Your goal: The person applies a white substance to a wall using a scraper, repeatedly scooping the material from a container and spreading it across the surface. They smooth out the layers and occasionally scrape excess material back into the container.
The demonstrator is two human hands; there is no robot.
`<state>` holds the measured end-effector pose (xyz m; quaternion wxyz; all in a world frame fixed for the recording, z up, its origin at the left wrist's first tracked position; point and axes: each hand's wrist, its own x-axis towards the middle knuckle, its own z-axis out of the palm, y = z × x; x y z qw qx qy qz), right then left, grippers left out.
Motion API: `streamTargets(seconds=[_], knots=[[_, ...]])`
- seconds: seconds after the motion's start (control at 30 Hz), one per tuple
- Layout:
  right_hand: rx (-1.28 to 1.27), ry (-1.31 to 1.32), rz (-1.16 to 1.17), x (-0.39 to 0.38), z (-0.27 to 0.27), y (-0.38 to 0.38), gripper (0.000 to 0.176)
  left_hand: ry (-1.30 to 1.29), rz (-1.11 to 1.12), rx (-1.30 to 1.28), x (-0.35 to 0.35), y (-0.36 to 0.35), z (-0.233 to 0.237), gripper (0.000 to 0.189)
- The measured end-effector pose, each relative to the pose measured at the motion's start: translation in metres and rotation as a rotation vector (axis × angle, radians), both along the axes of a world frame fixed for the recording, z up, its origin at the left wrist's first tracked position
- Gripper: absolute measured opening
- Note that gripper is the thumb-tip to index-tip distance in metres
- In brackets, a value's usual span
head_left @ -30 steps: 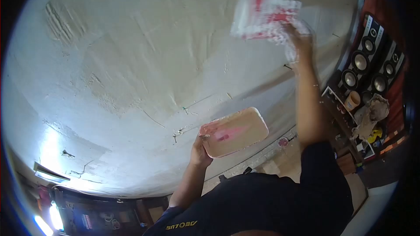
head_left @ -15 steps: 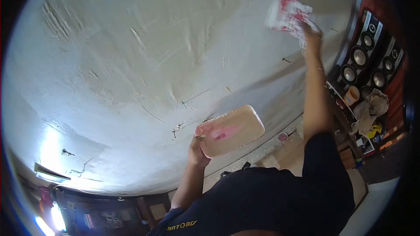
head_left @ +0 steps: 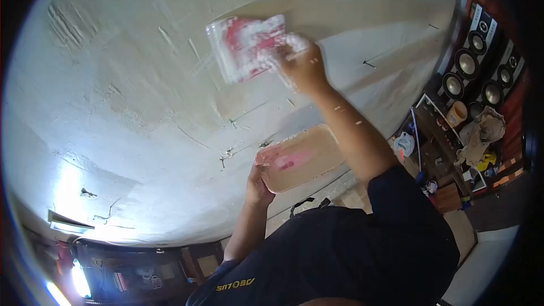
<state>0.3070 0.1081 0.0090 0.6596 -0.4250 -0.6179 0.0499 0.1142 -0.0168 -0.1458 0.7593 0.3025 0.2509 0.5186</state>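
My right hand (head_left: 303, 65), smeared with white paste, is closed on a wide putty knife (head_left: 241, 48). White and red compound coats the blade, which is at the plastered wall (head_left: 170, 73); some motion blur hides whether its edge touches. Lower down, my left hand (head_left: 260, 186) grips the left end of a shallow rectangular tray (head_left: 303, 164). Pink stains mark the tray's tan surface, and dried white compound crusts its rim. My right forearm crosses in front of the tray's right end.
Nails stick out of the wall, one (head_left: 369, 64) right of my hand and another (head_left: 222, 161) left of the tray. Speakers (head_left: 467, 63) and a cluttered shelf with an orange-beige cup (head_left: 457, 114) stand at the right. A bright lamp (head_left: 80, 279) glows at lower left.
My right hand has swept the putty knife leftward and slightly down across the wall. The tray in my left hand has shifted only a little upward.
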Motion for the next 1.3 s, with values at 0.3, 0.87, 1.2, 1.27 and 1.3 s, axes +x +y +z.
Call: streamTargets(seconds=[0.3, 0.87, 1.2, 1.27, 1.3], knots=[[-0.207, 0.830, 0.182, 0.163, -0.058, -0.054, 0.025, 0.022, -0.020, 0.044, -0.010, 0.008, -0.023, 0.054], [-0.361, -0.286, 0.036, 0.075, -0.104, -0.164, 0.015, 0.045, -0.074, 0.110, 0.017, 0.029, -0.025, 0.046], [-0.749, -0.877, 0.036, 0.053, -0.098, -0.176, 0.020, 0.093, -0.152, 0.230, 0.030, 0.037, -0.036, 0.044], [-0.776, -0.732, 0.017, 0.061, -0.118, -0.172, 0.023, 0.106, -0.175, 0.230, 0.032, 0.037, -0.039, 0.042], [-0.791, -0.585, 0.001, 0.064, -0.127, -0.170, 0.025, 0.091, -0.177, 0.175, 0.035, 0.035, -0.038, 0.042]])
